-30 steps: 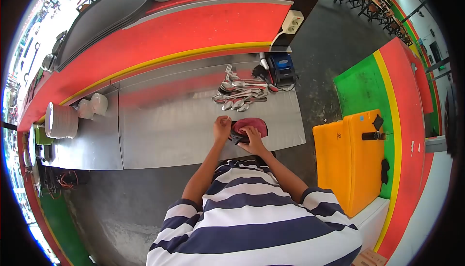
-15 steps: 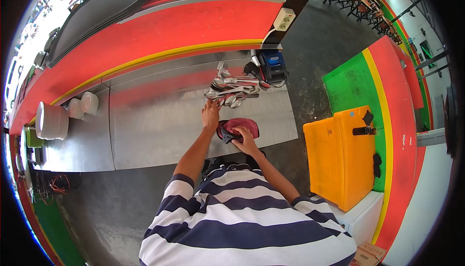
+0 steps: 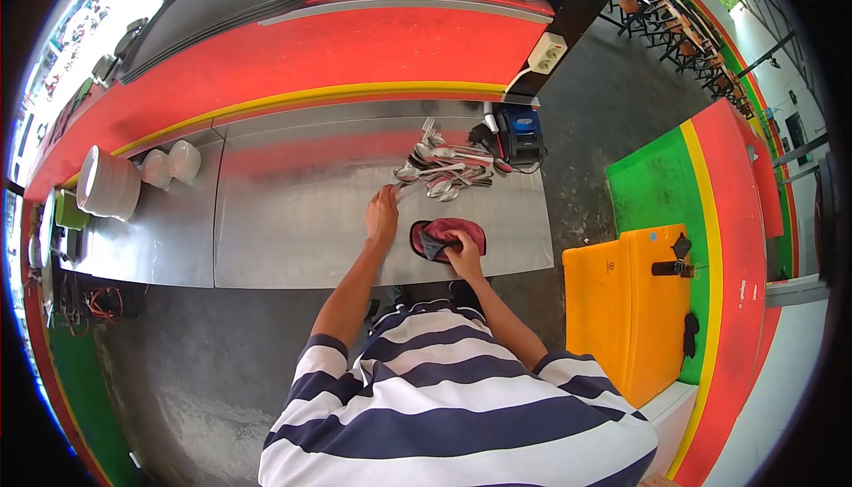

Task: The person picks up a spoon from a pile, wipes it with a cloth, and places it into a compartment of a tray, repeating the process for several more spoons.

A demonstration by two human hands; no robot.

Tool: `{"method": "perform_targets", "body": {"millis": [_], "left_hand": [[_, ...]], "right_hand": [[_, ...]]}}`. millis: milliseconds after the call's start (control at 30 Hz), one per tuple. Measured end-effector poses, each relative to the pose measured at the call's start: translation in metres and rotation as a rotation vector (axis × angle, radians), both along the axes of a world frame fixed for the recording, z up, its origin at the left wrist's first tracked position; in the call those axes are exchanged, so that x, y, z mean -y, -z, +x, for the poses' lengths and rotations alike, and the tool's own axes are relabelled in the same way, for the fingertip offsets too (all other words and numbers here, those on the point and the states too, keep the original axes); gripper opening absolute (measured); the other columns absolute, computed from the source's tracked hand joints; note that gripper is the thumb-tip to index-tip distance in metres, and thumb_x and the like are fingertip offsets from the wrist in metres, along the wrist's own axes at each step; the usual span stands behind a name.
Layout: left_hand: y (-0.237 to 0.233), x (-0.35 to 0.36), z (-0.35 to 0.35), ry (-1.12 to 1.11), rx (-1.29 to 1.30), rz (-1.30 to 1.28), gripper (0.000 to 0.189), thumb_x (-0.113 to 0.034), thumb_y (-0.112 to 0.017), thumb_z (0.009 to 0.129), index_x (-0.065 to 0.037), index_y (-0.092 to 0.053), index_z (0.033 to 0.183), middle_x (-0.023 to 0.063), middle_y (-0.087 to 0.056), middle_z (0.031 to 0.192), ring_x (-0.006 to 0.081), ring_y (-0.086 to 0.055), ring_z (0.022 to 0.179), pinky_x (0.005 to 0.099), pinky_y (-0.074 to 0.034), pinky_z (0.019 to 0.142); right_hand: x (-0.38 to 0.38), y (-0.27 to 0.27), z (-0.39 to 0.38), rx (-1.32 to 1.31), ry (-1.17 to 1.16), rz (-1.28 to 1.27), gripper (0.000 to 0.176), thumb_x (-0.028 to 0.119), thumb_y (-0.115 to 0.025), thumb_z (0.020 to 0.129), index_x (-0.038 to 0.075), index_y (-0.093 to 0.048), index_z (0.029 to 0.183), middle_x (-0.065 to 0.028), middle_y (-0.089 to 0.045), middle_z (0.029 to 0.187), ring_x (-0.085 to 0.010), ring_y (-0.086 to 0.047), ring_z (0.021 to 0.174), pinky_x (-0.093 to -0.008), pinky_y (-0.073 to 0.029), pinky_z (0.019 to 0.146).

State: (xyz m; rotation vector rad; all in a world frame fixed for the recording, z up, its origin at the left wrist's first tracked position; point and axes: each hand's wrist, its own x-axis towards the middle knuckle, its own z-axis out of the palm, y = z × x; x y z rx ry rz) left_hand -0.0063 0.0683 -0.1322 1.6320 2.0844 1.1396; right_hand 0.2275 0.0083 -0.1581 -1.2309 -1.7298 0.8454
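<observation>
A heap of metal spoons and forks (image 3: 448, 168) lies on the steel counter. At its near left edge, my left hand (image 3: 382, 218) is closed in a pinch on a piece of cutlery (image 3: 406, 191), whose kind is hard to see. My right hand (image 3: 464, 258) grips a folded cloth (image 3: 458, 228), dark red with a grey side and black edging, just over the counter in front of me.
Behind the heap sit a blue and black device (image 3: 520, 137) and a power socket (image 3: 546, 52). Stacked white plates (image 3: 108, 184) and white bowls (image 3: 184, 161) stand at the counter's left. A red ledge (image 3: 390, 48) runs along the back; a yellow box (image 3: 621, 310) stands right.
My left hand has drawn back slightly from the heap, with a piece of cutlery at its fingertips. The right hand still holds the cloth, which now lies more spread out. The view has shifted.
</observation>
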Motion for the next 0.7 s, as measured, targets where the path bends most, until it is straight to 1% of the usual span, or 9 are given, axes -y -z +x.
{"method": "perform_targets", "body": {"millis": [33, 133, 167, 300, 400, 500, 600, 633, 700], "left_hand": [[-0.004, -0.002, -0.004, -0.036, 0.059, -0.001, 0.018, -0.020, -0.049, 0.099, -0.006, -0.061, 0.097, 0.0160, -0.069, 0.086, 0.0366, -0.066, 0.079, 0.0478, -0.050, 0.066], [-0.022, -0.006, -0.015, -0.123, 0.122, 0.135, 0.017, -0.020, -0.052, 0.099, -0.005, -0.060, 0.098, 0.0172, -0.068, 0.083, 0.0371, -0.066, 0.075, 0.0459, -0.050, 0.062], [-0.029, -0.008, -0.019, -0.095, 0.171, 0.169, 0.016, -0.019, -0.054, 0.098, -0.004, -0.060, 0.098, 0.0170, -0.068, 0.082, 0.0362, -0.066, 0.073, 0.0441, -0.049, 0.061], [-0.067, -0.004, -0.026, 0.032, 0.278, 0.142, 0.015, -0.017, -0.060, 0.095, -0.002, -0.062, 0.094, 0.0166, -0.067, 0.080, 0.0327, -0.065, 0.066, 0.0376, -0.048, 0.058], [-0.087, 0.004, -0.010, 0.168, 0.330, 0.089, 0.018, -0.018, -0.064, 0.093, -0.001, -0.065, 0.089, 0.0168, -0.067, 0.076, 0.0308, -0.063, 0.062, 0.0356, -0.047, 0.057], [-0.100, 0.016, 0.016, 0.248, 0.349, 0.048, 0.019, -0.018, -0.067, 0.090, 0.000, -0.066, 0.085, 0.0171, -0.066, 0.073, 0.0294, -0.063, 0.060, 0.0354, -0.047, 0.056], [-0.099, 0.025, 0.036, 0.277, 0.303, 0.089, 0.020, -0.019, -0.068, 0.089, 0.000, -0.067, 0.084, 0.0168, -0.065, 0.069, 0.0281, -0.062, 0.058, 0.0357, -0.046, 0.054], [-0.098, 0.027, 0.039, 0.285, 0.280, 0.121, 0.020, -0.019, -0.068, 0.089, 0.000, -0.067, 0.084, 0.0167, -0.065, 0.068, 0.0278, -0.062, 0.057, 0.0359, -0.046, 0.054], [-0.097, 0.029, 0.036, 0.265, 0.309, 0.066, 0.023, -0.021, -0.068, 0.090, 0.000, -0.067, 0.083, 0.0167, -0.065, 0.068, 0.0264, -0.061, 0.055, 0.0354, -0.045, 0.053]], "right_hand": [[-0.003, 0.006, 0.001, -0.055, 0.020, 0.004, 0.038, -0.002, -0.063, 0.075, 0.001, -0.061, 0.112, -0.0092, -0.065, 0.095, -0.0217, -0.062, 0.084, -0.0290, -0.049, 0.080], [-0.010, 0.011, 0.006, -0.254, 0.159, -0.189, 0.032, -0.003, -0.060, 0.078, 0.001, -0.061, 0.110, -0.0038, -0.064, 0.093, -0.0124, -0.059, 0.085, -0.0243, -0.048, 0.077], [-0.010, 0.011, 0.007, -0.559, 0.193, -0.412, 0.023, 0.001, -0.055, 0.084, 0.002, -0.062, 0.106, -0.0001, -0.061, 0.093, -0.0071, -0.056, 0.083, -0.0217, -0.047, 0.073], [-0.017, -0.015, 0.017, -0.795, 0.160, -0.445, 0.024, 0.007, -0.048, 0.089, 0.000, -0.062, 0.107, -0.0033, -0.062, 0.099, -0.0092, -0.056, 0.086, -0.0238, -0.046, 0.078], [-0.025, -0.028, 0.007, -0.834, 0.094, -0.461, 0.022, 0.009, -0.048, 0.093, 0.000, -0.061, 0.108, -0.0010, -0.064, 0.094, -0.0077, -0.058, 0.080, -0.0222, -0.047, 0.070], [-0.023, -0.088, -0.028, -0.668, -0.016, -0.465, 0.022, 0.008, -0.048, 0.094, 0.000, -0.061, 0.109, -0.0009, -0.061, 0.092, -0.0084, -0.057, 0.083, -0.0228, -0.047, 0.074], [-0.011, -0.096, -0.041, -0.412, -0.153, -0.670, 0.018, 0.010, -0.049, 0.096, 0.001, -0.063, 0.104, 0.0032, -0.058, 0.082, -0.0050, -0.052, 0.073, -0.0217, -0.043, 0.064], [-0.012, -0.081, -0.046, -0.376, -0.175, -0.522, 0.015, 0.014, -0.053, 0.098, 0.003, -0.064, 0.097, 0.0065, -0.053, 0.074, -0.0031, -0.043, 0.066, -0.0221, -0.035, 0.057], [-0.009, -0.073, -0.043, -0.402, -0.210, -0.631, 0.019, 0.018, -0.056, 0.098, 0.002, -0.064, 0.102, 0.0058, -0.056, 0.079, -0.0033, -0.045, 0.070, -0.0211, -0.037, 0.059]]}}
